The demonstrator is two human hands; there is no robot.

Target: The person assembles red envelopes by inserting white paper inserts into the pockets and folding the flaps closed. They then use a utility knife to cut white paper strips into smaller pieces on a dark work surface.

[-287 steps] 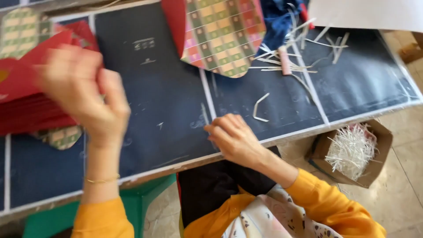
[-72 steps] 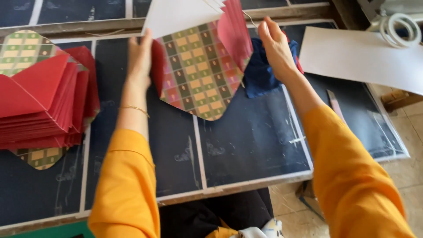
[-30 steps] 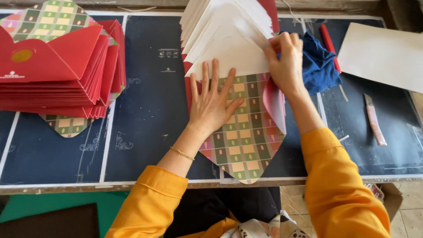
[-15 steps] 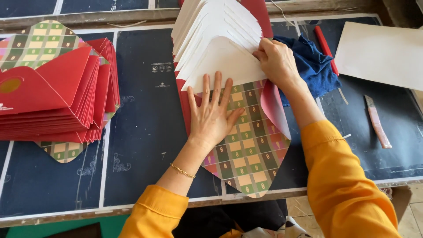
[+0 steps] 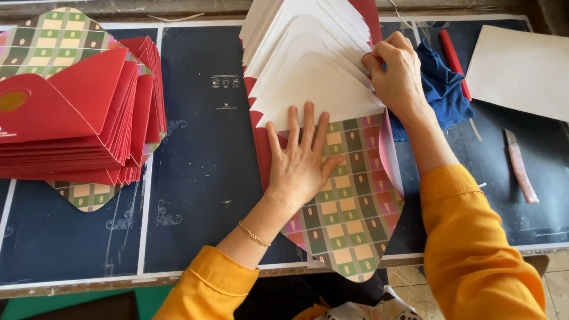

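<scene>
On the checked sheet (image 5: 349, 225) your left hand (image 5: 302, 163) lies flat, open; your right hand (image 5: 394, 74) pinches the white flaps (image 5: 314, 65).

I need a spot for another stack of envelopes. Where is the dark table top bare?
Bare: the wide dark strip between the red folded stack and the fanned open envelopes, left of the left hand; also the near-left corner below that stack. Crowded: the right side, with the right hand, blue cloth, white sheet and scraper.
</scene>
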